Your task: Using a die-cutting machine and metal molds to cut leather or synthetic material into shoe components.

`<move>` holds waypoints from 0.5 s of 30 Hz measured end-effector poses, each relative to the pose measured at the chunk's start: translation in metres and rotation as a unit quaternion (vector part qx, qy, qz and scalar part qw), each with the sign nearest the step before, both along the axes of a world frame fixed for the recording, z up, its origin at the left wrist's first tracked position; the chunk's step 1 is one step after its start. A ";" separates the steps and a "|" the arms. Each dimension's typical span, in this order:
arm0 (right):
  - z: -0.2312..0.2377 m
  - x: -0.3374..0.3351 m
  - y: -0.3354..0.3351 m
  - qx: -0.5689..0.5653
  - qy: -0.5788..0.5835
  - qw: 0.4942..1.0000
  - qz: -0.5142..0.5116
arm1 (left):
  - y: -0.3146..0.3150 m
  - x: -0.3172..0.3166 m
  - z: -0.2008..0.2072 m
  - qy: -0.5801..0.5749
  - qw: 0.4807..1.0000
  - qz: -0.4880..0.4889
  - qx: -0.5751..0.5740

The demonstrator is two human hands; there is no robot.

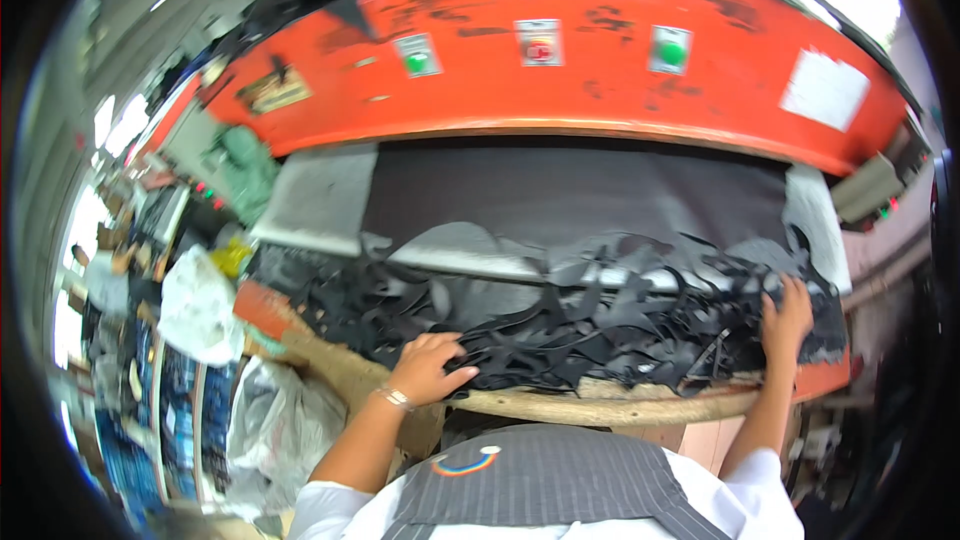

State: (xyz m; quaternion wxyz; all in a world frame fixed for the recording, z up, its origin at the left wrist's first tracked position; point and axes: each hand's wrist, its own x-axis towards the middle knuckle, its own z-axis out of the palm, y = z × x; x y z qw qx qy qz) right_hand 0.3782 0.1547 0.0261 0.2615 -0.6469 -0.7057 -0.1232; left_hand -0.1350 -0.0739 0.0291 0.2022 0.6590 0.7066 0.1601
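Head view: left hand [424, 372] and right hand [788, 320] seemingly gather curling black leather-like strips [570, 335]; I cannot tell their grip; pulling probably calls for firmer hold.

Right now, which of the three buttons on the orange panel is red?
The middle button on the orange panel; the left button and the right button are both green.

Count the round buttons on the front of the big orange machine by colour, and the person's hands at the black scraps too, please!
Green buttons: 2 (one left, one right)
Red button: 1, between the green ones
Hands at the black scraps: 2 (left hand, right hand)
Total: 5
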 end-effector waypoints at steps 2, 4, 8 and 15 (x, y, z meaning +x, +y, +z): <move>-0.016 0.037 -0.037 0.036 -0.005 0.999 0.020 | -0.003 0.008 -0.013 0.009 0.999 0.004 0.047; -0.032 0.047 -0.085 -0.026 0.001 0.999 0.022 | -0.001 0.014 -0.034 0.000 0.996 0.007 0.085; 0.013 -0.022 -0.151 -0.282 0.003 0.954 -0.099 | 0.001 0.037 -0.051 -0.005 0.990 0.049 0.133; 0.106 -0.136 -0.103 -0.377 -0.113 0.918 0.053 | 0.026 0.074 -0.077 -0.052 0.983 0.066 0.166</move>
